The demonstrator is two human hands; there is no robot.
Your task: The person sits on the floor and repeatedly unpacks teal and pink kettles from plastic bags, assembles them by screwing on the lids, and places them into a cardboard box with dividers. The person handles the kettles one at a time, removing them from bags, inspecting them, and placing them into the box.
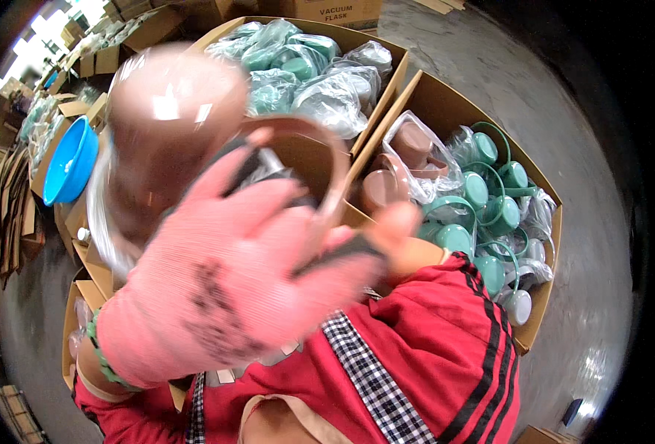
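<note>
Although its outline is blurred, a brownish-pink jug (176, 103) with a loop handle (336, 166) is seen raised close before the wearer, at the upper left, with clear plastic (99, 222) hanging about it. Its handle side is overlapped by the left hand (220, 288), gloved in pink, the fingers partly bent and set apart; whether the handle is gripped cannot be told. The right hand is screened by the left one, and its state cannot be told; its arm is covered by a red sleeve (446, 348). Beyond, a carton (392, 81) is filled with bagged green vessels (298, 68); beside it, green jugs (455, 240) and brown jugs (381, 191) are held in another carton (446, 96). Farther left, a blue basin (76, 159) is seen tilted near stacked cardboard (9, 214)
</note>
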